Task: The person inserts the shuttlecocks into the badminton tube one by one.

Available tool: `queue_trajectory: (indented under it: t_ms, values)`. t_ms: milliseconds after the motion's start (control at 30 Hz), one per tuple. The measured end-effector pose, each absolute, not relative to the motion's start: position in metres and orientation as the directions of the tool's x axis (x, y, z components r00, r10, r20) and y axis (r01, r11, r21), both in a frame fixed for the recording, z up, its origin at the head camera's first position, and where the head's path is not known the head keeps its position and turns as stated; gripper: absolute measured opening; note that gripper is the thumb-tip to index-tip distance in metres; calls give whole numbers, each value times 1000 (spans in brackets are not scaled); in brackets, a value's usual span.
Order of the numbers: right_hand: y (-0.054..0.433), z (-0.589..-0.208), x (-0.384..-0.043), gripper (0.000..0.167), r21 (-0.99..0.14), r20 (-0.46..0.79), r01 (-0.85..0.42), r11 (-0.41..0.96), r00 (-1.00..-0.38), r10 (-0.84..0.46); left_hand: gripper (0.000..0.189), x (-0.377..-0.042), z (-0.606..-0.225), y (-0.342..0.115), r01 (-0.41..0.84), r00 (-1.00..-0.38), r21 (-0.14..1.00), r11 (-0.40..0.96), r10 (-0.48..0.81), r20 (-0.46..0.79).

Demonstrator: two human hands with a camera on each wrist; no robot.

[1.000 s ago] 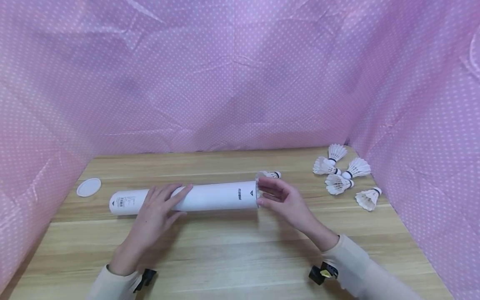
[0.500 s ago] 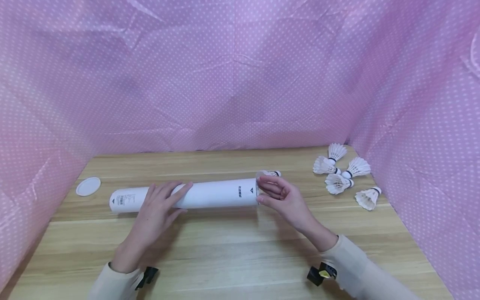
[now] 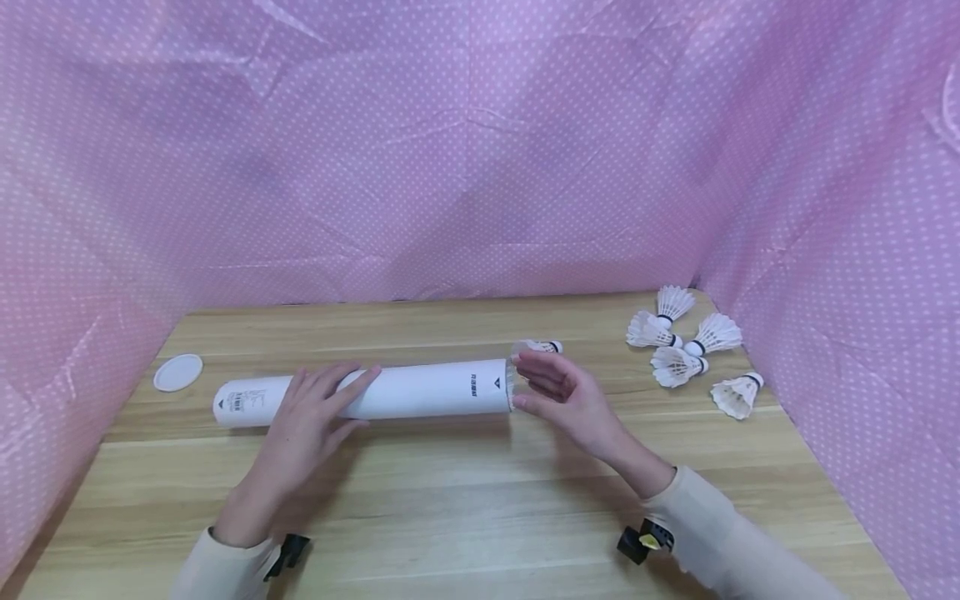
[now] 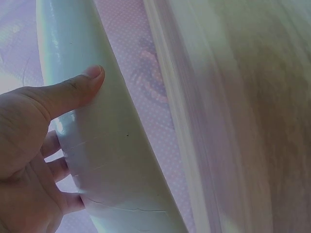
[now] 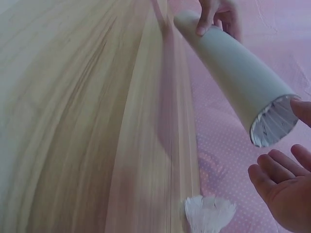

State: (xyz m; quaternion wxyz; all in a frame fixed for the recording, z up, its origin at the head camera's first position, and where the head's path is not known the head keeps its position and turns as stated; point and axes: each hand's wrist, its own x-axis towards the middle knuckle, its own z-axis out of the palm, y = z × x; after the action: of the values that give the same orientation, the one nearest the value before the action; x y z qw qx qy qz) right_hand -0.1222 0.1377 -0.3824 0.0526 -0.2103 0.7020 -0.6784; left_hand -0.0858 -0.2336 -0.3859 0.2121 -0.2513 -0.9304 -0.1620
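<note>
A long white shuttlecock tube point(image 3: 442, 390) lies sideways, held from above by my left hand point(image 3: 307, 425). In the left wrist view the thumb point(image 4: 77, 92) lies along one side of the tube, and the other fingers go behind it. White shuttlecock feathers point(image 5: 274, 124) fill the tube's uncovered right end. My right hand point(image 3: 573, 412) is beside that end with loosely bent, spread fingers and holds nothing. Its thumb point(image 5: 302, 110) is at the rim in the right wrist view; I cannot tell whether it touches. A single shuttlecock point(image 3: 547, 347) lies just behind the right hand.
Several loose shuttlecocks point(image 3: 677, 367) are grouped at the table's back right, one point(image 3: 737, 395) slightly nearer. A round white lid point(image 3: 177, 372) lies flat at the left. Pink dotted cloth point(image 3: 465, 167) rises behind the wooden table point(image 3: 450, 517) and at both sides.
The tube has shifted slightly left together with my left hand. My right hand has stayed nearly in place, so a small gap shows between its fingers and the tube's end.
</note>
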Motion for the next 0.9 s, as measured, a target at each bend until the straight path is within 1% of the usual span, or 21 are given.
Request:
queue_trajectory:
  t_ms: [300, 467, 567, 667, 733, 900]
  values:
    - [155, -387, -135, 54, -958, 244, -276, 72, -924, -295, 89, -86, -387, -241, 531, -785, 194, 825, 392, 481]
    - [162, -391, -143, 54, -937, 267, -317, 146, -921, -284, 89, -85, -387, -242, 526, -789, 199, 827, 388, 476]
    - [165, -394, -146, 54, -912, 284, -351, 214, -914, -289, 88, -85, -387, -243, 524, -791, 199, 828, 387, 475]
    - [167, -396, -150, 54, -858, 309, -403, 319, -901, -306, 88, -85, -387, -244, 521, -793, 203, 829, 383, 473]
    - [168, -398, -153, 56, -801, 336, -450, 395, -884, -325, 88, -84, -387, -244, 522, -793, 205, 828, 382, 474]
    - [171, -399, -161, 62, -616, 411, -584, 529, -811, -417, 88, -84, -386, -244, 526, -790, 207, 825, 383, 479]
